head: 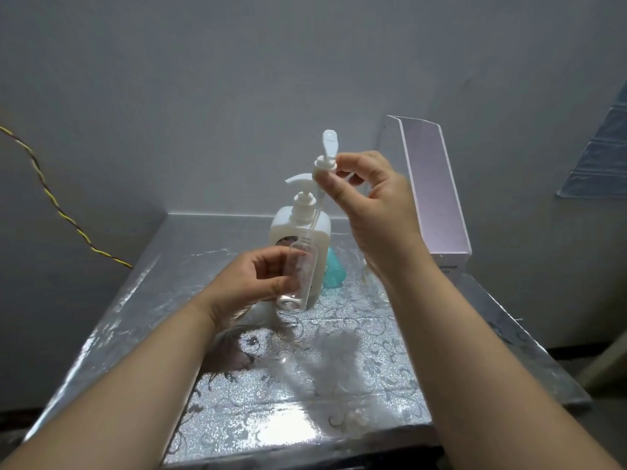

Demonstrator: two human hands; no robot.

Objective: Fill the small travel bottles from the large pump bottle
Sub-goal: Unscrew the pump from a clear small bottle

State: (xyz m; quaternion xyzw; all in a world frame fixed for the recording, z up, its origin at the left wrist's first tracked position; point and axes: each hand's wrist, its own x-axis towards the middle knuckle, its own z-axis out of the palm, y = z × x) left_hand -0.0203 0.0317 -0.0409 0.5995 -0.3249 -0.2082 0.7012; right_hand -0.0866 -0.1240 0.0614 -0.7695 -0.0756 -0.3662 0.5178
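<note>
Head view: both hands raised over the silver patterned table (305, 425).
Left hand (251, 279): gripping a clear small bottle (305, 266), tilted, neck pointing away.
Right hand (369, 195): pinching a small white pump cap (326, 164) up high, its thin tube reaching down to the small bottle's neck.
Large pump bottle (286, 225): upright near the table's back edge, just behind the small bottle.

Dim, cool light; glare on the foil tabletop (288, 425); wide-angle bowing.
</note>
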